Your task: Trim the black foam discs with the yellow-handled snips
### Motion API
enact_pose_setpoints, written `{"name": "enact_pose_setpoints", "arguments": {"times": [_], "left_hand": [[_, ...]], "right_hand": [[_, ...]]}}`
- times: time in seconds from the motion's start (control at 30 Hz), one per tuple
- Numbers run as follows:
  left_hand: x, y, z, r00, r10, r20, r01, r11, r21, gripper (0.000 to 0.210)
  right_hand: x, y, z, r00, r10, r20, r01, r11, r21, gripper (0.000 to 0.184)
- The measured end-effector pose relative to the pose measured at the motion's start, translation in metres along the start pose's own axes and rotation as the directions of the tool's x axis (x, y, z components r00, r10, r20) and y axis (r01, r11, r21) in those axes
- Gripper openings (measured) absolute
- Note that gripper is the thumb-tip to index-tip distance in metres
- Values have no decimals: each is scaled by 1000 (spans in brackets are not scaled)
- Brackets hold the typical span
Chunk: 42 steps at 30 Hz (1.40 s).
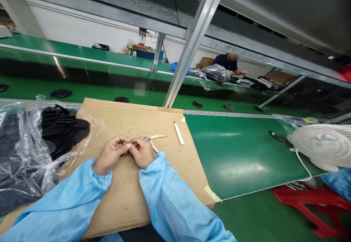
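Working over the middle of the cardboard sheet (186, 163), left hand (108, 155) and right hand (144, 155) brought tip to tip, thumbs and forefingers pinched narrow. Cannot tell the contents of the pinch: too small or covered by fingers, so workpiece, if any, placed no better than at the fingertips over mid-sheet. Likely gripped from both sides for fine control, one hand steadying for the other. Wearing blue sleeves (65, 205) gathered at the wrists, probably against loose cuffs dragging across the sheet. On the sheet, partly behind the right hand: cream-handled nippers (159, 137), handles spread, presumably parked for a short reach. Farther right on the sheet, near its edge: slim white tool (179, 133), type unclear, apart from the fingers, probably to stay out of the way. At the sheet's left side: heap of black discs (63, 127) at the mouth of a clear plastic bag (51, 169), probably opened sheetward for easy picking by the left hand. Scattered over the sheet: black crumbs (125, 208), probably caught there to spare the green tabletop (227, 150). At the sheet's right-hand corners: tape tabs (212, 193), presumably against sliding. Well right of the sheet: white fan (323, 143), likely set there for elbow room. Beyond the sheet's far edge, well apart: co-worker (225, 63).
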State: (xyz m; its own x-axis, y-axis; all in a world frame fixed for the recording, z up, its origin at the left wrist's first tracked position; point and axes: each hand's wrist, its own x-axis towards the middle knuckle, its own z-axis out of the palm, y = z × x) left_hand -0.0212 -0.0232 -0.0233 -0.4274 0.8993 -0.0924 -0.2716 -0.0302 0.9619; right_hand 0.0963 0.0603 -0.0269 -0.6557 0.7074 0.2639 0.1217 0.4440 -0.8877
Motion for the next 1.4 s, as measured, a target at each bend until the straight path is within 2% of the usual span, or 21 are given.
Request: {"name": "enact_pose_setpoints", "arguments": {"times": [0.3,0.47,0.6,0.73,1.13,1.4], "left_hand": [[-1,7,3,1000,18,10,-19,997,76,41],[-2,5,3,1000,9,5,-9,994,107,43],[-2,3,3,1000,-19,8,18,995,94,44],[-2,2,2,1000,-22,22,20,996,83,43],[-2,5,2,999,41,-28,-39,996,82,42],[-2,4,1,999,52,13,-53,994,92,41]], "right_hand": [[-1,-6,-1,997,-31,73,39,994,-100,8],[-3,-10,-1,993,-7,122,27,987,-160,18],[-3,-13,-2,991,-11,136,32,988,-151,19],[-4,-13,-3,989,-34,141,55,988,-145,19],[-3,-11,-3,989,-46,144,71,982,-174,24],[-3,-13,-4,991,-61,121,80,984,-158,23]]}}
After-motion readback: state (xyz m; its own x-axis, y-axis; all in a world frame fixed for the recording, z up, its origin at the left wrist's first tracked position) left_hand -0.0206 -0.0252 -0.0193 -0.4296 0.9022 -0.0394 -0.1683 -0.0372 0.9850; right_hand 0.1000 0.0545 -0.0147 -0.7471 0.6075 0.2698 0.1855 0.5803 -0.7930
